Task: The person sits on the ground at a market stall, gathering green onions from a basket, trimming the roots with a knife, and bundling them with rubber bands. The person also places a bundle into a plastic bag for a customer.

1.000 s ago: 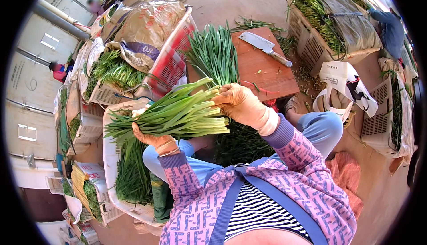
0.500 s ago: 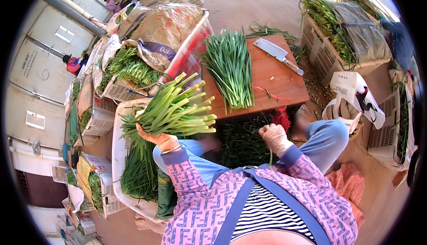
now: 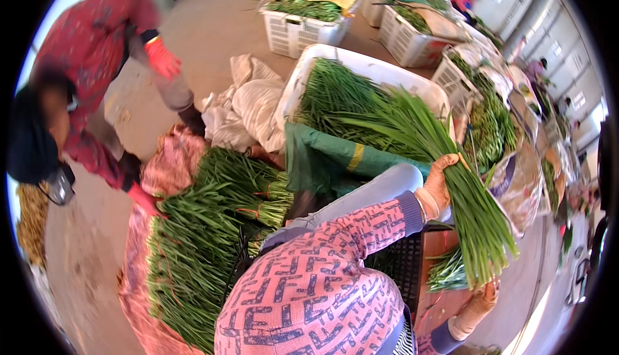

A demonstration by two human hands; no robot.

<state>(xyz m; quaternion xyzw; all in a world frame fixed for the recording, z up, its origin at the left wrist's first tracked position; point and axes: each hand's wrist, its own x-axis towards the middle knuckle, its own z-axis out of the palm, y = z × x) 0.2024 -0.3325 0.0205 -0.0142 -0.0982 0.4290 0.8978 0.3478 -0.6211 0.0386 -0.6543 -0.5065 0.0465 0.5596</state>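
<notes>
My left hand (image 3: 436, 187), in a tan glove, is closed around a big bunch of long-leaved greens (image 3: 475, 216). The bunch slants over the left edge of a reddish-brown board (image 3: 445, 303). At the bunch's lower end is my right hand (image 3: 477, 307), also gloved; its fingers are partly hidden, so I cannot tell whether they grip the greens. Another pile of greens (image 3: 449, 270) lies on the board under the bunch. Beside my left forearm stands a white tub (image 3: 367, 65) of loose greens (image 3: 338, 97), with a green sack (image 3: 361, 158) over its near side.
At the left, a co-worker (image 3: 90, 58) in red gloves bends over banded bundles of greens (image 3: 200, 252) on a pinkish-red sack (image 3: 132, 265). Crumpled pale cloth (image 3: 255, 107) lies behind them. White crates (image 3: 303, 36) of greens stand farther back.
My view has swung far to the left, bringing in the co-worker and the banded bundles. The left hand still holds greens. My right hand has come up to the bunch's lower end.
</notes>
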